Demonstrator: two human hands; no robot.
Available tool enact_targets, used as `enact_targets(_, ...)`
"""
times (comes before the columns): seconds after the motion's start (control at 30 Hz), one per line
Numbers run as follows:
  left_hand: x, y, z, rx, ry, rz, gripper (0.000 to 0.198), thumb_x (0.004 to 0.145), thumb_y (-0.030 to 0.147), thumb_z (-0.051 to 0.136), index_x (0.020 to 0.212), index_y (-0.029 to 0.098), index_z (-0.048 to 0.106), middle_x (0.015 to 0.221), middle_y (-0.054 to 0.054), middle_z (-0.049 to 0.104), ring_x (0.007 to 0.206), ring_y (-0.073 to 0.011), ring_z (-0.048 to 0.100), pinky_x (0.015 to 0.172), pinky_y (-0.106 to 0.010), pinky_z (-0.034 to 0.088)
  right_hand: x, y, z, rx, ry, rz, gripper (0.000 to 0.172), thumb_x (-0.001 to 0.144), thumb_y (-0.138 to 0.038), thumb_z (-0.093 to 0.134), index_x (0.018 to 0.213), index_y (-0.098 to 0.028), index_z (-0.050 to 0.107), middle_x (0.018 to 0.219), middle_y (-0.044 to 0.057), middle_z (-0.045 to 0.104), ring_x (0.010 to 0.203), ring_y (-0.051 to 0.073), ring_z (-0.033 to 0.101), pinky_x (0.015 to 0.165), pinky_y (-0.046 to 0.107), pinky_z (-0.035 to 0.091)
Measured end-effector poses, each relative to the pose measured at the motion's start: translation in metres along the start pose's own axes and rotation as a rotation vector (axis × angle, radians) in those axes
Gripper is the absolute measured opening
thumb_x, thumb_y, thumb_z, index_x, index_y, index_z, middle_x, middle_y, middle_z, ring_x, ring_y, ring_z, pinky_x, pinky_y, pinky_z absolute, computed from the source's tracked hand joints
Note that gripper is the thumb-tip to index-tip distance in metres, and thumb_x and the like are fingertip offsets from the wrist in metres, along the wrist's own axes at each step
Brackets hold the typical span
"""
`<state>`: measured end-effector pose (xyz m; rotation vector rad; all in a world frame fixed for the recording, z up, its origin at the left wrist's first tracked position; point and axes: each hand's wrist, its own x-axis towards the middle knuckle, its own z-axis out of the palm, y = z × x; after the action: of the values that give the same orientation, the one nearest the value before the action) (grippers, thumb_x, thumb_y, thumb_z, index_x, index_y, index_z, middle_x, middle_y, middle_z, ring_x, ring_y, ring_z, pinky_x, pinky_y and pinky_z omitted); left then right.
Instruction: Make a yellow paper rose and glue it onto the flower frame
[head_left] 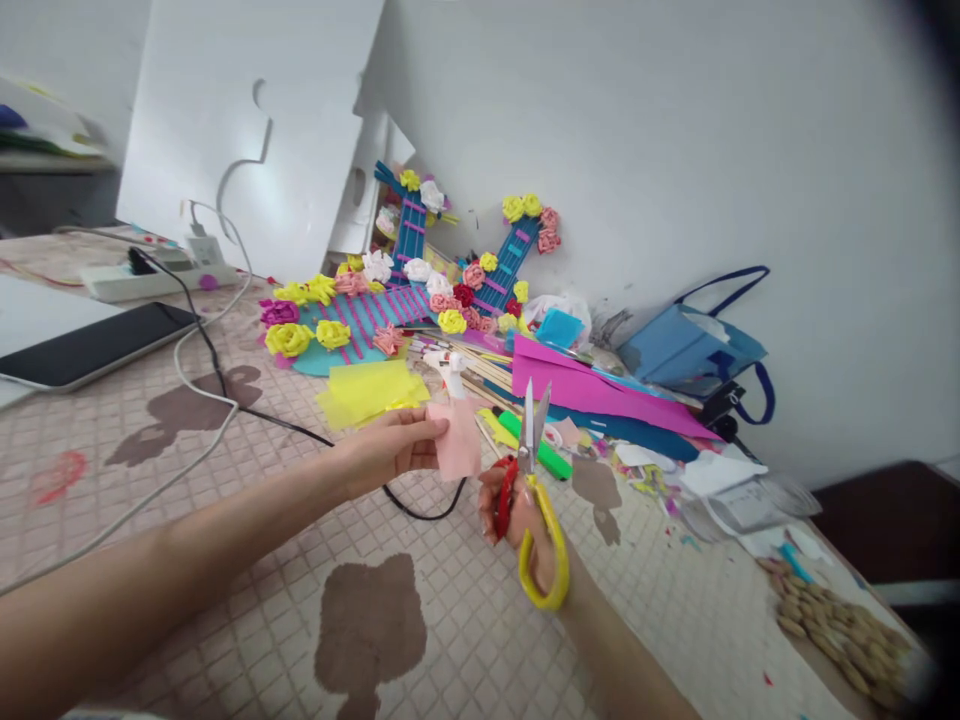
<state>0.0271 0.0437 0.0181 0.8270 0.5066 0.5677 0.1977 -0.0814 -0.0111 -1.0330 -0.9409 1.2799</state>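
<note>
While the left hand (401, 440) pinches some pale pink paper (459, 445) above the desk (480, 620), the right hand (529, 525) has its fingers hooked through the scissors (528, 462), blades parted just beside the sheet. Thin stuff gripped by one edge, so I'd guess it could flop or crease if a blade catches it. The black cord (281, 421) might snag too. Can't see the left fingertips behind the paper, which also partly hides a white tool (454, 375), maybe a glue gun.
</note>
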Motion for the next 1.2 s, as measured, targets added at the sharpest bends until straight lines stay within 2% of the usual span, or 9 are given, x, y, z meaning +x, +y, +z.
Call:
enact_targets(0.17,-0.007,-0.006,0.006,0.151,-0.082,-0.026,0.023,0.073,0.029,0.072,0.084,0.011,0.064,0.079,-0.005,0.069,0.070,-0.0125,0.064,0.069,-0.025,0.051,-0.001,-0.003,-0.004,-0.182,0.114,-0.116,0.029,0.081,-0.047,0.059,0.094,-0.022,0.055,0.069,-0.002,0.048,0.056,0.011,0.044,0.050,0.024,0.035)
enact_targets(0.33,-0.013,-0.015,0.016,0.258,-0.140,-0.067,0.025,0.072,0.033,0.073,0.078,0.012,0.061,0.076,-0.004,0.068,0.068,-0.0125,0.063,0.067,-0.025,0.049,-0.003,-0.005,0.003,-0.213,0.048,-0.086,0.027,0.077,-0.039,0.065,0.093,-0.021,0.053,0.078,-0.001,0.051,0.065,0.012,0.047,0.058,0.026,0.038)
enact_targets(0.47,-0.015,-0.021,0.018,0.358,-0.168,-0.052,0.024,0.076,0.035,0.068,0.080,0.013,0.060,0.075,-0.002,0.066,0.067,-0.0109,0.062,0.061,-0.021,0.045,-0.005,-0.007,0.011,-0.252,0.067,-0.075,0.023,0.074,-0.033,0.068,0.081,-0.021,0.050,0.075,-0.003,0.049,0.066,0.012,0.046,0.061,0.025,0.039)
enact_targets(0.63,-0.015,-0.025,0.020,0.428,-0.097,-0.009,0.027,0.073,0.036,0.070,0.084,0.013,0.059,0.081,-0.004,0.066,0.073,-0.0141,0.061,0.066,-0.025,0.045,-0.004,-0.006,0.010,-0.239,0.105,-0.035,0.020,0.074,-0.032,0.067,0.079,-0.021,0.050,0.072,-0.003,0.049,0.062,0.011,0.045,0.057,0.024,0.038)
enact_targets(0.73,-0.015,-0.027,0.022,0.380,-0.010,0.052,0.038,0.070,0.031,0.074,0.099,0.015,0.056,0.092,-0.005,0.065,0.087,-0.0173,0.060,0.076,-0.029,0.045,-0.003,-0.004,0.008,-0.192,0.108,-0.012,0.021,0.073,-0.033,0.067,0.081,-0.021,0.053,0.072,-0.002,0.050,0.062,0.012,0.046,0.054,0.024,0.037)
enact_targets(0.83,-0.016,-0.029,0.024,0.299,-0.018,-0.039,0.047,0.070,0.032,0.074,0.108,0.017,0.052,0.101,-0.007,0.063,0.093,-0.0194,0.060,0.081,-0.033,0.044,-0.003,-0.003,0.008,-0.149,0.103,0.004,0.021,0.072,-0.034,0.068,0.083,-0.022,0.054,0.074,-0.001,0.053,0.064,0.013,0.049,0.055,0.024,0.039)
enact_targets(0.93,-0.015,-0.030,0.024,0.197,-0.075,-0.114,0.042,0.070,0.031,0.074,0.104,0.016,0.053,0.103,-0.008,0.064,0.092,-0.0198,0.062,0.081,-0.034,0.045,-0.003,-0.003,0.008,-0.140,0.090,0.018,0.019,0.073,-0.033,0.068,0.082,-0.022,0.055,0.074,-0.001,0.053,0.064,0.013,0.049,0.056,0.025,0.040)
enact_targets(1.0,-0.014,-0.031,0.022,0.173,-0.075,-0.110,0.036,0.070,0.029,0.074,0.097,0.016,0.055,0.095,-0.006,0.065,0.085,-0.0175,0.063,0.078,-0.032,0.046,-0.004,-0.004,0.009,-0.167,0.092,0.012,0.018,0.074,-0.033,0.068,0.081,-0.022,0.055,0.072,-0.002,0.052,0.062,0.012,0.047,0.055,0.025,0.040)
enact_targets(1.2,-0.014,-0.029,0.018,0.253,-0.036,-0.092,0.025,0.071,0.029,0.073,0.080,0.014,0.056,0.078,-0.003,0.064,0.071,-0.0122,0.060,0.068,-0.025,0.045,-0.006,-0.008,0.011,-0.244,0.092,-0.024,0.020,0.072,-0.033,0.069,0.081,-0.022,0.054,0.073,-0.002,0.053,0.063,0.012,0.049,0.055,0.025,0.041)
